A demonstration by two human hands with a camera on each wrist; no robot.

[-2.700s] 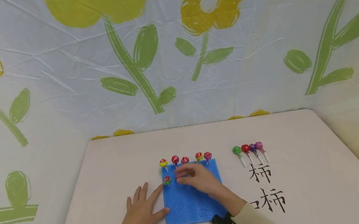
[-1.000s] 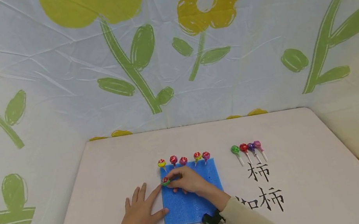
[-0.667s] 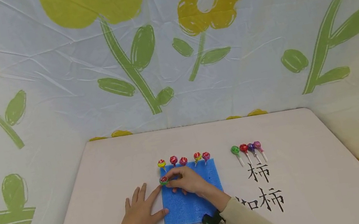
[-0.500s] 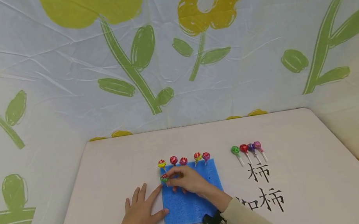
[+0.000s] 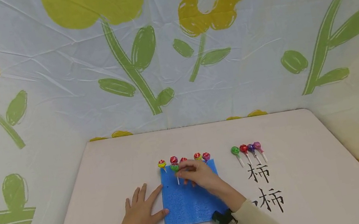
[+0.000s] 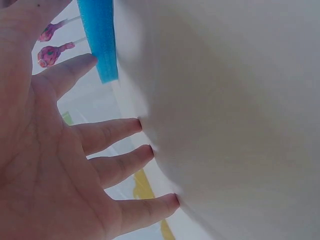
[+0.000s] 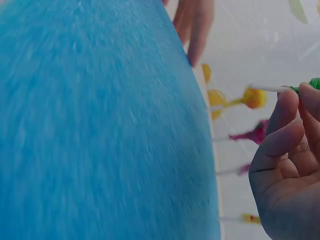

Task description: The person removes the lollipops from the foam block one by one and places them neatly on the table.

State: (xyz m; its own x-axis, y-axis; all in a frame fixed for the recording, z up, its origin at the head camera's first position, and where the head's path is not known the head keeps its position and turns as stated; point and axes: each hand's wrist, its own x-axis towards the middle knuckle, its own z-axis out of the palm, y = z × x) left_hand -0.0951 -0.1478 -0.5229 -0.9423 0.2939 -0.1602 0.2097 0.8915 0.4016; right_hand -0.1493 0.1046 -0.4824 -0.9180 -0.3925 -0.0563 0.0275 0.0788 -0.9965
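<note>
I have the right hand [image 5: 198, 173] pinching a green-wrapped round lollipop with a white stick [image 5: 174, 168] between thumb and fingertips, at the base of the wrapper. Candy end up, stick pointing down. It's over the far left part of the square blue foam board [image 5: 188, 205]; on the right wrist view the stick's lower tip is free, clear of the foam. There's a small dark hole [image 5: 167, 187] in the foam near the left edge.

Left hand [image 5: 140, 211] is spread, fingers apart, holding nothing. Index fingertip touches the board's left side, thumb tip is at the same edge closer to me, and the other fingertips are down on the pale pinkish-white table [image 5: 303, 170].

Along the board's far edge I count five wrapped lollipops on sticks [image 5: 206, 156], yellow, red and pink-purple, with a wider gap between third and fourth from left. The held one partly overlaps the second on the head view.

Right of the board, well apart, four loose lollipops [image 5: 244, 148] lie side by side: green, red, purple, pink, sticks toward me. Black brushed characters [image 5: 260, 173] sit just below them. White backdrop cloth with yellow flowers [image 5: 175, 89] behind.
</note>
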